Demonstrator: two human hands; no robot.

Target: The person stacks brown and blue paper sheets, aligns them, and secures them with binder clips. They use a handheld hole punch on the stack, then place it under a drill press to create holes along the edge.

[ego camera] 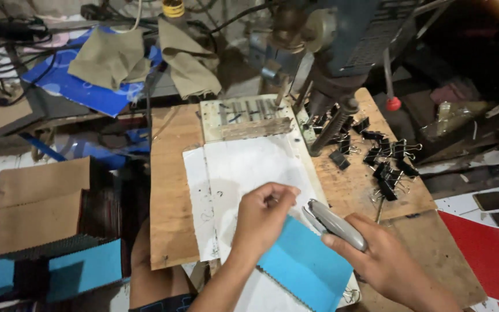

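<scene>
Looking down from the head view: right hand (pixel 385 263) is wrapped around a grey metal stapler (pixel 336 224), fingers closed on its rear half, nose free. Left hand (pixel 261 216) pinches the top edge of a blue card cover (pixel 304 266), thumb and fingers pressed together on it, just beside the stapler's nose.

Handling, my read: stapler is rigid, smooth metal, moderately heavy for its bulk, a bit slippery, so a full-palm hold on the back end, as now, looks right. Blue cover is thin, light and floppy, with a perforated lower edge; best pinched near a corner and backed by the board.

Orientation: stapler's long axis runs diagonally, nose pointing up-left toward the left hand, tail down-right into the palm. Blue cover lies flat, tilted, long side falling toward lower right.

Location: both sit at the near edge of the plywood board (pixel 171 190), over white sheets (pixel 249 164). Black binder clips (pixel 385 162) are scattered to the right, well apart from the hands. Drill press (pixel 342 52) stands behind. Stack of brown-covered pads (pixel 36 202) sits far left.
</scene>
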